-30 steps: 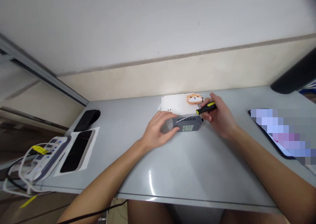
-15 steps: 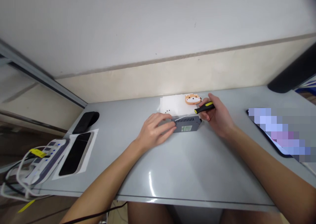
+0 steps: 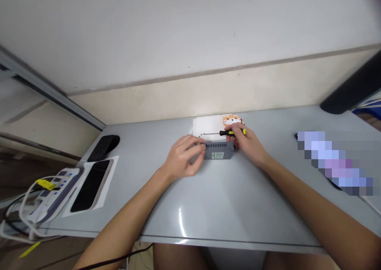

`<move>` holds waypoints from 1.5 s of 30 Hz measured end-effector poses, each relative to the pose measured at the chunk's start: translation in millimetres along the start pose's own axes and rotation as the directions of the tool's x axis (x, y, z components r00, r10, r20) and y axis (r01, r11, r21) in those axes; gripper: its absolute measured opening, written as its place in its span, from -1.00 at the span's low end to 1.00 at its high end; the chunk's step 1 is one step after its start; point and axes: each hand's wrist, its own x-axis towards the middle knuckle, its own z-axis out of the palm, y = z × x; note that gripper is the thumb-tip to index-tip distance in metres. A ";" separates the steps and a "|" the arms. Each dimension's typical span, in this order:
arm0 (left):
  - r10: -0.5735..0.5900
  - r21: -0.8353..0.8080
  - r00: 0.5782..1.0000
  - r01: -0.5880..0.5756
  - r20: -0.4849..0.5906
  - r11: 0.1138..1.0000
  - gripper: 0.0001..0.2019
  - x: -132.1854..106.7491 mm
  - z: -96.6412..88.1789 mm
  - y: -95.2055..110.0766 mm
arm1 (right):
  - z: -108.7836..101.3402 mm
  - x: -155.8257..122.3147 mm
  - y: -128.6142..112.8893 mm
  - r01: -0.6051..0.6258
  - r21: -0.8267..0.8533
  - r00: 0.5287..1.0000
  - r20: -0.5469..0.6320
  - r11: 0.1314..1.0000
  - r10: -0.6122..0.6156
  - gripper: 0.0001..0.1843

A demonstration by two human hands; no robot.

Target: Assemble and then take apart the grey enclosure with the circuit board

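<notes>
My left hand (image 3: 185, 159) is closed around the left end of a small grey box (image 3: 223, 154) with a row of vent slots and a pale label. The box stands on the grey desk. In my right hand (image 3: 247, 142) is a black-and-yellow screwdriver (image 3: 225, 133), its thin shaft pointing left. The tip lies over the white paper (image 3: 210, 124) behind the box, close to several tiny dark screws (image 3: 200, 135). Whether the tip touches one is too small to tell. A dog-faced orange case (image 3: 231, 120) sits on the paper, just behind my right hand.
On the left are a phone (image 3: 91, 186) on white paper, a black object (image 3: 102, 147) and a power strip (image 3: 59, 190) with cables. A blurred-out screen (image 3: 330, 159) lies to the right. The wall (image 3: 166, 97) borders the desk's back.
The screwdriver tip has left the box's slotted face and moved back over the paper by the screws. My right hand has shifted left. The box has moved slightly left.
</notes>
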 end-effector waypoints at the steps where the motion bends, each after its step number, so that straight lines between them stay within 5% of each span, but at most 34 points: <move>1: -0.006 0.005 1.000 0.006 0.004 1.000 -0.88 0.2 -1.7 -1.3 | 0.1 -0.1 0.1 0.007 0.001 1.000 -0.007 1.000 -0.007 -0.42; 8: -0.022 0.034 0.998 0.020 0.061 0.999 -0.86 1.8 -12.7 -7.8 | -11.8 6.3 -2.8 -0.012 0.228 0.986 -0.158 0.974 0.049 -0.39; 16: -0.040 0.166 0.995 0.024 0.093 0.986 -0.83 0.8 12.5 20.6 | -33.8 5.2 -22.5 0.049 0.442 0.978 -0.204 0.896 0.047 -0.64; 24: -0.023 0.169 0.999 0.016 0.037 0.985 -0.87 -1.0 18.2 20.7 | -32.0 6.3 -18.1 0.036 0.460 0.983 -0.177 0.887 0.052 -0.79; 45: -0.009 0.138 0.998 0.000 0.065 0.990 -0.75 -2.4 17.7 21.1 | -38.8 9.0 -10.9 0.055 0.391 0.984 -0.179 0.919 0.017 -0.74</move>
